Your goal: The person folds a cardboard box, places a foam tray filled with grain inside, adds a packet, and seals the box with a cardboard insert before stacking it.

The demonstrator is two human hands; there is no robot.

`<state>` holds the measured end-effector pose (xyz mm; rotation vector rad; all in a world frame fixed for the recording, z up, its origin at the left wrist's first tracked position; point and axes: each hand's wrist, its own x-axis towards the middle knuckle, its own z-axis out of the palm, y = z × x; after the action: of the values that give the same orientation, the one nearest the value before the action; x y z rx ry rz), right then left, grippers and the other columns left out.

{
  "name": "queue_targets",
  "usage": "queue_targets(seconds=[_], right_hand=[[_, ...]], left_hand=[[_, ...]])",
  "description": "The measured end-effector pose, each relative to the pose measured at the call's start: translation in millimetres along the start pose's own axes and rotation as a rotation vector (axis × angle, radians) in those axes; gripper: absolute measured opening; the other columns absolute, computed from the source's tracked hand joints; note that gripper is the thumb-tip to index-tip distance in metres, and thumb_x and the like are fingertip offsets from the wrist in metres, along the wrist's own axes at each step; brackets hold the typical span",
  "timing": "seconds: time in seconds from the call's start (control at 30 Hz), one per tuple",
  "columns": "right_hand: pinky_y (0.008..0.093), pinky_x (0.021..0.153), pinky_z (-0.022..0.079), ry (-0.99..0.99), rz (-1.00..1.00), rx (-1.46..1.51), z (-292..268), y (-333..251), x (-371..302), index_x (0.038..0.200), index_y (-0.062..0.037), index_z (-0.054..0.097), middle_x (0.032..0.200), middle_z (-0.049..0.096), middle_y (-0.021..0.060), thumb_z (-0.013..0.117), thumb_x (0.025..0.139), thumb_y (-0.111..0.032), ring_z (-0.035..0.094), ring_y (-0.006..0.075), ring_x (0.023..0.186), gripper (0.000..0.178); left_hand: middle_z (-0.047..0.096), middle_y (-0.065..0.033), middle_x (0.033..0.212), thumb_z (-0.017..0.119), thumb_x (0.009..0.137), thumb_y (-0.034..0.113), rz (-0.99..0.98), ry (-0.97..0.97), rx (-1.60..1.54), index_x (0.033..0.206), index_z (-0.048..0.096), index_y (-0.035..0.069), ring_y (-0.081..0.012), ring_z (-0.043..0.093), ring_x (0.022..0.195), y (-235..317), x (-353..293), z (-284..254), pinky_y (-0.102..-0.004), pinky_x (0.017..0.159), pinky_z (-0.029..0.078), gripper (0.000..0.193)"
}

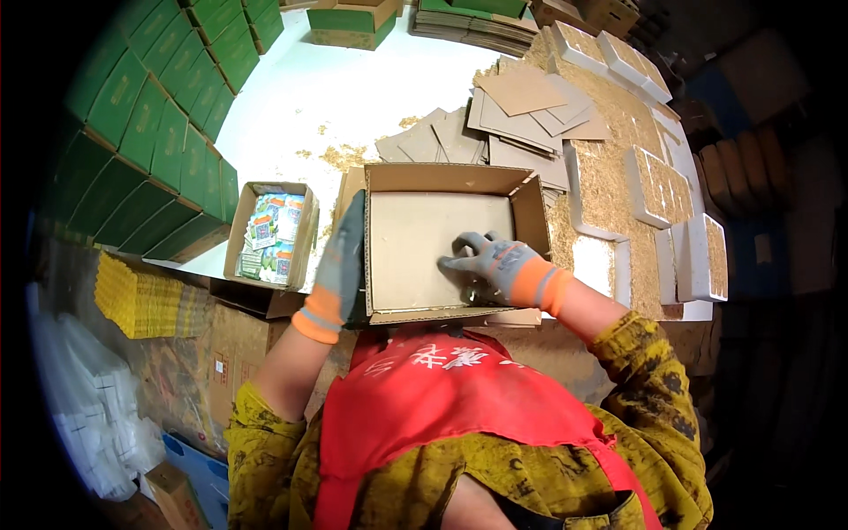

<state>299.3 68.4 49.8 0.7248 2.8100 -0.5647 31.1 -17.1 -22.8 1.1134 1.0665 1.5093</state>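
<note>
An open cardboard box [526, 212] sits in front of me, its bottom covered by a flat cardboard sheet [424, 238]. Along the box's left outer wall lies my left hand [340, 256], in a grey and orange glove, its fingers stretched out flat. My right hand [495, 265], gloved the same way, reaches inside over the right part of the sheet. Its fingers are bent and apart, with nothing visible between them; the undersides of the fingertips are hidden.
Left of the box stands a small carton [305, 256] of colourful printed packets. Green boxes [168, 141] are stacked beyond it. Loose cardboard sheets [521, 115] lie behind the box. White foam trays [658, 190] and golden shredded filling [618, 115] cover the right side. Yellow stacked material [132, 296] stands lower left.
</note>
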Motion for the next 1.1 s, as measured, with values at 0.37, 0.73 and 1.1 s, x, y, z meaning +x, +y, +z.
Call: queue_targets(seconds=[0.37,0.73,1.1], right_hand=[[0.0313,0.107,0.036,0.503,0.523,1.043,96,104,-4,0.149,0.0018,0.029,0.141,0.047,0.0139,0.082,0.078,-0.030,0.046,0.0236,0.125,0.094],[0.0386,0.103,0.044,0.460,0.096,1.786,66,97,-38,0.145,-0.0022,0.036,0.136,0.053,0.0112,0.056,0.095,-0.036,0.052,0.0254,0.123,0.063],[0.0434,0.108,0.040,0.312,-0.513,2.467,-111,-17,95,0.140,-0.0002,0.044,0.139,0.051,0.0162,0.052,0.097,-0.043,0.051,0.0298,0.126,0.061]], left_hand=[[0.057,-0.0135,0.128,0.079,0.082,0.031,-0.553,0.044,0.353,0.146,0.031,-0.001,-0.0186,0.057,0.112,-37,6,17,-0.0305,0.096,0.047,0.086],[0.043,-0.0189,0.145,0.079,0.079,0.041,-0.487,0.224,0.282,0.147,0.032,-0.002,-0.0274,0.045,0.131,39,2,53,-0.0374,0.110,0.036,0.093],[0.051,-0.0123,0.134,0.055,0.095,0.007,0.805,0.763,0.656,0.133,0.047,-0.002,-0.0197,0.049,0.125,290,16,-223,-0.0320,0.109,0.040,0.040]])
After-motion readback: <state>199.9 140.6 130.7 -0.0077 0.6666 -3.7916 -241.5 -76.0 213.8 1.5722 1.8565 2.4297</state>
